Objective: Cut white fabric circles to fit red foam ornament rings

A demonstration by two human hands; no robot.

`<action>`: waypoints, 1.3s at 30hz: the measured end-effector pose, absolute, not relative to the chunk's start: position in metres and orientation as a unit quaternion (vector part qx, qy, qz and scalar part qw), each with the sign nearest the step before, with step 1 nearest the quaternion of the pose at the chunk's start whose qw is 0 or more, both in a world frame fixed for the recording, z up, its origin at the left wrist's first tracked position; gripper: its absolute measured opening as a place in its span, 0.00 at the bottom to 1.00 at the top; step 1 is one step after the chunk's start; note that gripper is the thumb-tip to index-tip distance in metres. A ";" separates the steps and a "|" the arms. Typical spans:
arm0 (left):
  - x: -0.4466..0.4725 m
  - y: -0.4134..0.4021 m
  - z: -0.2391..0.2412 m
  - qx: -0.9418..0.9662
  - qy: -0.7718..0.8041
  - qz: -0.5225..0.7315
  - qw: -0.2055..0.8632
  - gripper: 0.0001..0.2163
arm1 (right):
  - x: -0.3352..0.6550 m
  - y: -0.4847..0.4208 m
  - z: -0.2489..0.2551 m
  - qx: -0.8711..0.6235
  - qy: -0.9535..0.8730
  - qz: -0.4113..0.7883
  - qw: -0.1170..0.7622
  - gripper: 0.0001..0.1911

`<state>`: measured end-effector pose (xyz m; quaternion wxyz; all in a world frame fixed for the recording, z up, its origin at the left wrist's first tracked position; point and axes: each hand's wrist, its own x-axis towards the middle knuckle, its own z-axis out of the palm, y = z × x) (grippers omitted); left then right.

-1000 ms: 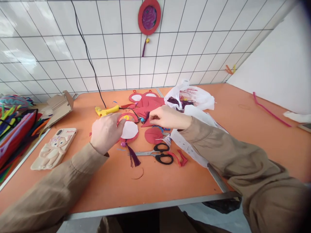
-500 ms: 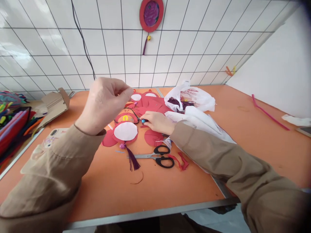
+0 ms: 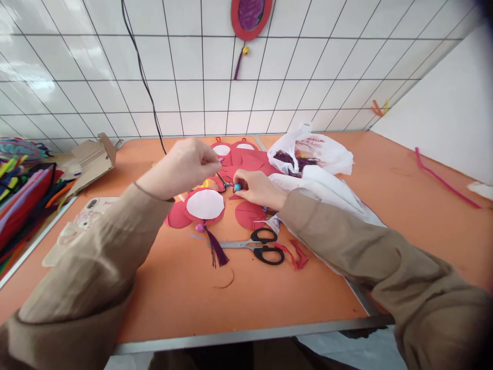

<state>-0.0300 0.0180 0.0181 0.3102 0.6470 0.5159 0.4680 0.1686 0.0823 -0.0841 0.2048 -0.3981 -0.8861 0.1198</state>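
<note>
My right hand [image 3: 262, 188] is closed, its fingertips pinching a small shiny blue bead [image 3: 237, 187]. A thin black cord [image 3: 221, 180] runs between the bead and my left hand [image 3: 190, 165], which is raised to the left with thumb and fingers pressed together on the cord's upper end. Just below lies a red oval piece with a white oval centre [image 3: 205, 204], with a pink bead [image 3: 199, 227] and a purple tassel [image 3: 216, 248] hanging from it. Black-handled scissors [image 3: 264, 246] rest on the table nearer me, their blades pointing left.
Red cut pieces [image 3: 246, 162] lie behind my hands. A white plastic bag [image 3: 323, 154] with purple threads stands back right. Red scraps [image 3: 296, 254] lie beside the scissors. At left are a phone [image 3: 90, 208], cardboard [image 3: 92, 159] and coloured pipe cleaners [image 3: 26, 200]. A red oval ornament [image 3: 251, 34] hangs on the wall.
My left hand has come down and right, closer to my right hand. My right hand has lifted slightly with the blue bead. The whole view has shifted a little.
</note>
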 end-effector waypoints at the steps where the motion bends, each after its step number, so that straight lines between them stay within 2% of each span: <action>1: -0.027 0.024 0.008 0.673 0.514 0.429 0.315 0.08 | 0.169 0.082 -0.085 -0.392 -0.882 0.137 0.224 0.07; 6: -0.016 0.035 -0.028 0.797 0.522 0.187 0.239 0.07 | 0.171 0.081 -0.088 -0.345 -0.877 0.169 0.289 0.09; 9: -0.015 0.034 -0.036 0.820 0.519 0.120 0.211 0.08 | 0.172 0.078 -0.089 -0.337 -0.881 0.165 0.287 0.08; 14: -0.012 0.034 -0.044 0.823 0.521 0.137 0.178 0.07 | 0.171 0.073 -0.087 -0.322 -0.866 0.201 0.325 0.08; 21: -0.009 0.034 -0.049 0.751 0.539 0.175 0.338 0.05 | 0.169 0.069 -0.089 -0.294 -0.853 0.244 0.355 0.08; 27: -0.009 0.035 -0.048 0.748 0.538 0.194 0.336 0.07 | 0.168 0.068 -0.089 -0.297 -0.847 0.252 0.362 0.08; 39: -0.015 0.038 -0.050 0.719 0.530 0.244 0.377 0.00 | 0.168 0.065 -0.087 -0.296 -0.830 0.302 0.364 0.12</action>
